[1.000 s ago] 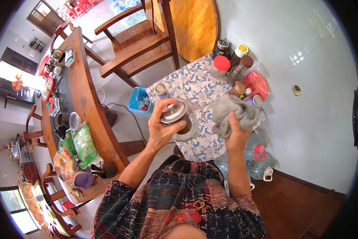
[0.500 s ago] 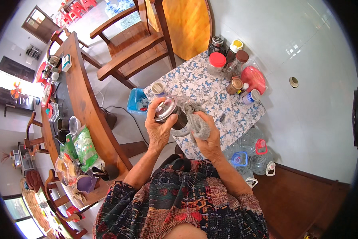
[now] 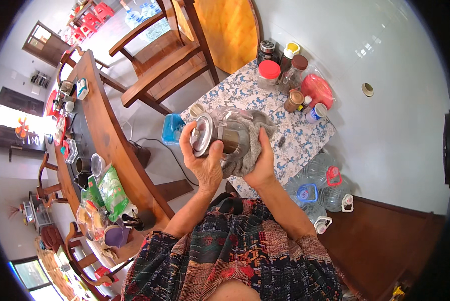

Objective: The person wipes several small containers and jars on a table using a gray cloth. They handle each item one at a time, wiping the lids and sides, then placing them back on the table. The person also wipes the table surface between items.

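My left hand grips the lid end of a clear jar, fingers around its shiny metal lid and thumb by the dark band below it. The jar lies tilted in the air, lid toward the left. At its other end my right hand presses a grey cloth against the jar's side and base. Beneath both hands is a small table with a blue-and-white patterned top. A short round container stands on it just beyond the lid.
At the small table's far right stand a red-lidded jar, a brown-lidded jar and a red package. Large clear bottles sit on the right. A blue bin, a wooden chair and a long wooden table are leftward.
The jar has turned to lie more on its side, its lid now facing left. The cloth has spread over more of the jar's base, and my right hand has shifted slightly with it.
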A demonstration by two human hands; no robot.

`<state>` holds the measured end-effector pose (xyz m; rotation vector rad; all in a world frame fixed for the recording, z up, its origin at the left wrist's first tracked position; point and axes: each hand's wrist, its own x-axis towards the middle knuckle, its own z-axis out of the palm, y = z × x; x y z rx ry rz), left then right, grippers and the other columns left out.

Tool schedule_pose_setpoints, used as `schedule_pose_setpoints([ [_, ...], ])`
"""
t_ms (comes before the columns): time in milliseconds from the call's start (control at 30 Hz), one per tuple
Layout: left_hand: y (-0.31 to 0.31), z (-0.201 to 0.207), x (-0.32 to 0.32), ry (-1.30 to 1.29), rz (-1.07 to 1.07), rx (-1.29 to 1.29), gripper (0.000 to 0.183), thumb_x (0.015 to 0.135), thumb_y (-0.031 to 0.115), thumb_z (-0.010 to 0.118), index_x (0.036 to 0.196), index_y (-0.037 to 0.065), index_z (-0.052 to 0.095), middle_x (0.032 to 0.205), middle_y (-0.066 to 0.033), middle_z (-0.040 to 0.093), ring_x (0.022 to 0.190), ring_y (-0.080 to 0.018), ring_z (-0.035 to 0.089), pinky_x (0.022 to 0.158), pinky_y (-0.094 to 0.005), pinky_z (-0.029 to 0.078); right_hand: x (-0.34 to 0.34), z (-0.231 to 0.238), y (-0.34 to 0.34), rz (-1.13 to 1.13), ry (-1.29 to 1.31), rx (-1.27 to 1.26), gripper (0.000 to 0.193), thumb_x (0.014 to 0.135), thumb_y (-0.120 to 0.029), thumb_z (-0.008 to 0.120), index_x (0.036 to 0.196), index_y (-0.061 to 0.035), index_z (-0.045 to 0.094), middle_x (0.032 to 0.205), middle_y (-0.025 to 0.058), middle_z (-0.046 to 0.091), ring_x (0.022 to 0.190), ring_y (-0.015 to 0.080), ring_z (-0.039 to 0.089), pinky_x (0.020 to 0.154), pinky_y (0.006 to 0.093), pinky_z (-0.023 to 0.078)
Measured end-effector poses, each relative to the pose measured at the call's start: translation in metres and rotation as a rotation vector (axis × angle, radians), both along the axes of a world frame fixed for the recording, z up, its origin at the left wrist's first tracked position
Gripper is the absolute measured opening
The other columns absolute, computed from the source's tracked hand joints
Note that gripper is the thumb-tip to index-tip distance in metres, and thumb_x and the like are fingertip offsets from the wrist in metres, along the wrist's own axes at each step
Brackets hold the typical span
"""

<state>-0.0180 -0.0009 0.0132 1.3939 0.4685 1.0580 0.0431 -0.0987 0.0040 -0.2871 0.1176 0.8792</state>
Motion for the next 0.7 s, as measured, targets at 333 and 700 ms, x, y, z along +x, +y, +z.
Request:
schedule_pose_setpoints([
  [333, 0.006, -0.028, -0.001, -0.043, -0.064, 0.055, 0.069, 0.071, 0.016, 0.080, 0.128, 0.002, 0.043, 0.117, -0.0082, 0.052, 0.103, -0.0164, 0.053, 0.091, -0.0279, 0.041, -0.025, -0.033, -0.005, 0.106, 0.140, -0.086, 0.047, 0.097, -0.044, 0.037, 0.129, -0.0110, 0.045, 0.122, 0.0065, 0.056, 0.107, 0.0224, 0.056, 0.086, 0.0405, 0.049],
  [700, 0.002, -0.012, -0.001, 0.324, -0.386, 0.365, 0.068, 0.070, -0.005, 0.074, 0.129, 0.004, 0.043, 0.124, -0.0065, 0.045, 0.108, -0.0151, 0.051, 0.093, -0.0285, 0.046, 0.001, -0.054, -0.035, 0.049, 0.036, -0.194, 0.045, 0.095, -0.049, 0.038, 0.123, -0.0152, 0.049, 0.105, 0.0039, 0.063, 0.087, 0.0196, 0.062, 0.060, 0.0379, 0.054],
])
